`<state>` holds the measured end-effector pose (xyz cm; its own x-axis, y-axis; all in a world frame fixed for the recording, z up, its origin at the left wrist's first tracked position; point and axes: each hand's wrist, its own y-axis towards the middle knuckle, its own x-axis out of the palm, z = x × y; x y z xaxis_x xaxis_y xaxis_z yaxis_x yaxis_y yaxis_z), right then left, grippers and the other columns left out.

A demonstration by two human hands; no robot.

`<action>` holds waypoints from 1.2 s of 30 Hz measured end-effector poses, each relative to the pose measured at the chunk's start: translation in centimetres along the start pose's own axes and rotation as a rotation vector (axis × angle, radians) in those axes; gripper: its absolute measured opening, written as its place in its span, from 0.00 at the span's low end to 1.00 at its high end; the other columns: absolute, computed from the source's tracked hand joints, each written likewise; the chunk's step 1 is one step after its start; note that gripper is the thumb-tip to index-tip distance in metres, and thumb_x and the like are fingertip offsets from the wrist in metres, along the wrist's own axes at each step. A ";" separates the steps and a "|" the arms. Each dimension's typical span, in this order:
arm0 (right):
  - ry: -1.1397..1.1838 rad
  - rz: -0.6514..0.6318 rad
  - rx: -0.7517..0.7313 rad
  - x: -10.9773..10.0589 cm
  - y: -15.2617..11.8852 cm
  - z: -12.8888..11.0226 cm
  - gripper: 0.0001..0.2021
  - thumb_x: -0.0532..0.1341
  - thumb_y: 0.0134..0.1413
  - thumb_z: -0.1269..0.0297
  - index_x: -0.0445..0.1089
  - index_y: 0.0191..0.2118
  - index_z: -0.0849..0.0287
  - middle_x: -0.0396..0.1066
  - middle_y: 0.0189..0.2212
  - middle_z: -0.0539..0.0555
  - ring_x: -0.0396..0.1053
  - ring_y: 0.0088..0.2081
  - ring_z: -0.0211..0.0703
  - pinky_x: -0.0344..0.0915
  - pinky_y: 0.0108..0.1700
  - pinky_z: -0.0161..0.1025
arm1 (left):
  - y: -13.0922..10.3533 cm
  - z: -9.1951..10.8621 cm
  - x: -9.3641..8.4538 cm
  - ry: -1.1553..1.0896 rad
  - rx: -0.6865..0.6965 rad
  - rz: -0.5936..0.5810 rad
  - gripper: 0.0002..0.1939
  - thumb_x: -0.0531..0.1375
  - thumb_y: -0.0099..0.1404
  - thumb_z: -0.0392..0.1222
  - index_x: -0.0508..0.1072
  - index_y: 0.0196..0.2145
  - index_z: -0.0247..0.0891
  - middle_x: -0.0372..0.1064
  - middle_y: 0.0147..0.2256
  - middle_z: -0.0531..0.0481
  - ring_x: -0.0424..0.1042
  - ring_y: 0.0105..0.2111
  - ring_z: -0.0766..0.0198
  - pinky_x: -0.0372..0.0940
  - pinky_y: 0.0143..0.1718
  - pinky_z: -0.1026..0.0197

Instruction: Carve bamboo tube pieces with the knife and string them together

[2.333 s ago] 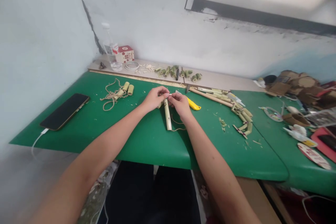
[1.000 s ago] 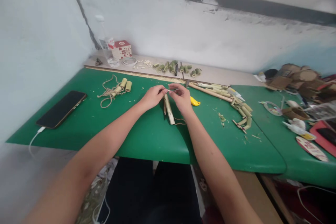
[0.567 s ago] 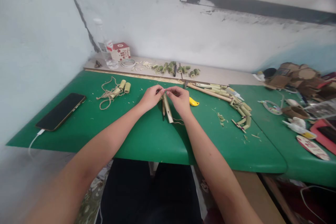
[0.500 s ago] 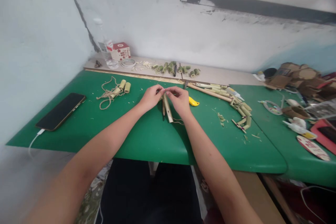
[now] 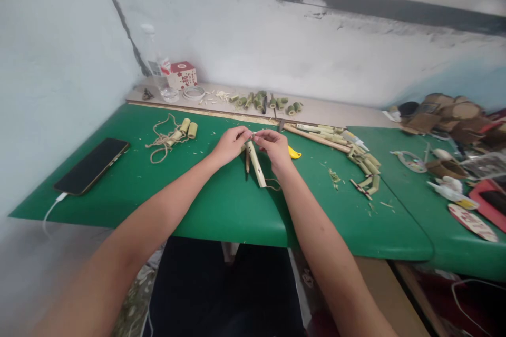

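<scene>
My left hand (image 5: pixel 234 143) and my right hand (image 5: pixel 273 148) meet fingertip to fingertip over the middle of the table. Between them, a pale split bamboo piece (image 5: pixel 256 166) with dark marks slants down toward me, its upper end at my left fingertips. My right thumb and fingers are pinched together beside that end; what is in the pinch is too small to make out. A thin cord (image 5: pixel 272 185) curls out from near the bamboo's lower end. Close by on the left lies a slim brown tool with a dark tip (image 5: pixel 247 166). Behind my right hand is a yellow-handled object (image 5: pixel 294 153), partly hidden.
Twine with short bamboo tubes (image 5: pixel 192 130) lies left, near a phone (image 5: pixel 93 166) on a cable. Several cut bamboo sections (image 5: pixel 259 101) line the back ledge beside a bottle (image 5: pixel 160 76). A linked bamboo chain (image 5: pixel 366 166) and shavings (image 5: pixel 334 178) lie right.
The bamboo piece's lower end has swung slightly right and turned, showing more of its dark marks. My right hand has shifted a little to the right, and more of the cord shows.
</scene>
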<state>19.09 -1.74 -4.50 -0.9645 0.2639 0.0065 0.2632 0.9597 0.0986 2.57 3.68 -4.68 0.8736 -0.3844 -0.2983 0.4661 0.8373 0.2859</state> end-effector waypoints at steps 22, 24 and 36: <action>-0.012 -0.067 -0.154 0.2 0.0 -0.6 0.14 0.79 0.42 0.55 0.82 0.35 0.53 0.81 0.33 0.52 0.76 0.37 0.46 0.75 0.49 0.48 | 0.1 0.1 -0.3 -0.010 -0.015 -0.100 0.23 0.54 0.77 0.58 0.69 0.31 0.39 0.60 0.23 0.55 0.61 0.25 0.65 0.57 0.29 0.61; -0.031 -0.064 -0.160 0.2 0.0 -0.7 0.14 0.79 0.42 0.54 0.82 0.34 0.53 0.81 0.32 0.52 0.76 0.36 0.46 0.75 0.48 0.48 | 0.1 0.1 -0.4 -0.010 -0.021 -0.092 0.23 0.55 0.77 0.58 0.69 0.30 0.39 0.61 0.23 0.55 0.61 0.25 0.65 0.57 0.29 0.61; -0.046 -0.080 -0.117 0.1 0.0 -0.5 0.15 0.77 0.44 0.52 0.78 0.33 0.54 0.78 0.31 0.52 0.74 0.35 0.45 0.72 0.41 0.44 | -0.1 0.4 0.2 -0.119 0.007 0.036 0.07 0.60 0.72 0.42 0.75 0.41 0.37 0.75 0.38 0.49 0.70 0.30 0.68 0.67 0.35 0.63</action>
<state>19.01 -1.74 -4.02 -0.9797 0.1940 -0.0509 0.1791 0.9606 0.2123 2.73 3.37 -4.40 0.8998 -0.3982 -0.1781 0.4351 0.8486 0.3008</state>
